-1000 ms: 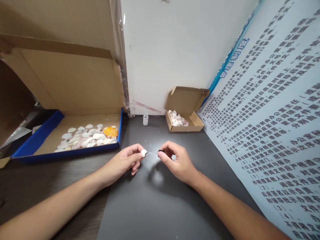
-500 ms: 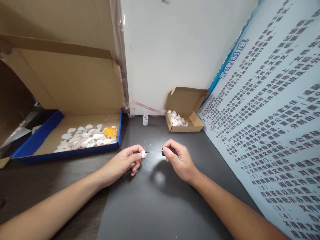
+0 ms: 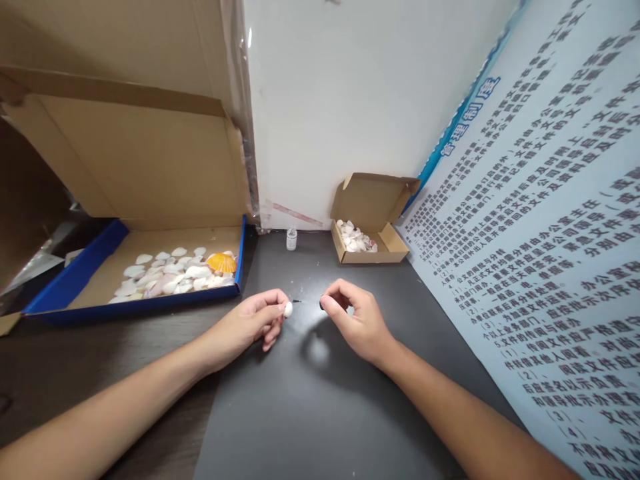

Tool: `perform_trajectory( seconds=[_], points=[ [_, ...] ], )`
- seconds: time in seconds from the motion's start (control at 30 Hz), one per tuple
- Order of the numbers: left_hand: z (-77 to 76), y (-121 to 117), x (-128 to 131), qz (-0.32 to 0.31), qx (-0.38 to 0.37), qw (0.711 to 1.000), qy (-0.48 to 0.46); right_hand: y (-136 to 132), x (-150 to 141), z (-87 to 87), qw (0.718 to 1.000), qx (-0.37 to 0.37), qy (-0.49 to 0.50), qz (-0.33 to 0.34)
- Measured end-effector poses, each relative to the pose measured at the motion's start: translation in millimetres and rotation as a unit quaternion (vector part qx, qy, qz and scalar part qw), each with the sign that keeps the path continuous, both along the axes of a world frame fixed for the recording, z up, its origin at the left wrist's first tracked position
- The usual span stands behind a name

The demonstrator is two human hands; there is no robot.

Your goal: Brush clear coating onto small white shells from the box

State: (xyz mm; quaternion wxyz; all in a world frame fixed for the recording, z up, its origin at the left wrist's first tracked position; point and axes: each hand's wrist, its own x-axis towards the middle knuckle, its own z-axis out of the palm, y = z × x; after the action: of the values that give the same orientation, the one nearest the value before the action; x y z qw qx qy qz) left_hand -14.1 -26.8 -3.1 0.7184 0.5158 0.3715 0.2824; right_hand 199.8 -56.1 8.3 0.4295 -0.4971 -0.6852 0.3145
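Note:
Between the thumb and fingers of my left hand (image 3: 261, 319) is a small white seashell (image 3: 288, 310). My right hand (image 3: 356, 313) pinches the black cap (image 3: 322, 304) of a brush, mostly covered by my fingers. The brush's thin dark tip (image 3: 297, 301) points left, close by the shell; its stem is too faint to follow, and I cannot tell if the tip touches. Beyond both hands, a small clear glass bottle (image 3: 291, 239) with a pale label stands upright and uncapped.
At the left, an open blue-edged cardboard box (image 3: 75, 283) holds several white shells and an orange scallop shell (image 3: 222, 263). A smaller open cardboard box (image 3: 395, 247) with pale shells stands at the back right. A printed board (image 3: 550, 220) rises along the right side.
The shell has been turned in my left fingers and shows a rounder, smoother side. My right hand has tilted the black cap, so less of it shows. Both hands stay in nearly the same place.

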Motion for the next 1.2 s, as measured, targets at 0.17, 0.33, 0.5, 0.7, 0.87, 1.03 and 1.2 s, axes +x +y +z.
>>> perform_trajectory(
  seconds=[0.17,0.33,0.5,0.7,0.87,1.03,1.2],
  points=[
    [-1.0,0.2,-0.9,-0.002,0.0,1.0,-0.006,-0.5,0.3,-0.3,0.999,-0.008,0.017,0.033],
    [-2.4,0.4,-1.7,-0.007,0.01,1.0,-0.003,-0.6,0.2,0.8,1.0,0.001,0.001,0.005],
    [-4.3,0.4,-2.5,-0.009,0.015,1.0,0.002,0.1,0.7,0.9,0.999,-0.003,0.0,0.04],
    [-5.8,1.0,-3.4,-0.015,0.016,1.0,0.001,0.3,0.6,1.0,1.0,0.0,0.004,0.023],
    [-2.5,0.4,-2.0,-0.008,0.008,1.0,-0.006,0.4,-1.3,-1.0,1.0,0.007,-0.011,-0.016],
    [-0.4,0.8,-0.6,0.004,-0.012,1.0,-0.024,-1.0,-1.4,0.3,1.0,0.009,-0.002,0.015],
    [0.2,1.6,0.3,0.042,-0.035,0.996,-0.065,-1.8,-0.4,1.0,0.999,0.024,0.001,0.044]
  ],
)
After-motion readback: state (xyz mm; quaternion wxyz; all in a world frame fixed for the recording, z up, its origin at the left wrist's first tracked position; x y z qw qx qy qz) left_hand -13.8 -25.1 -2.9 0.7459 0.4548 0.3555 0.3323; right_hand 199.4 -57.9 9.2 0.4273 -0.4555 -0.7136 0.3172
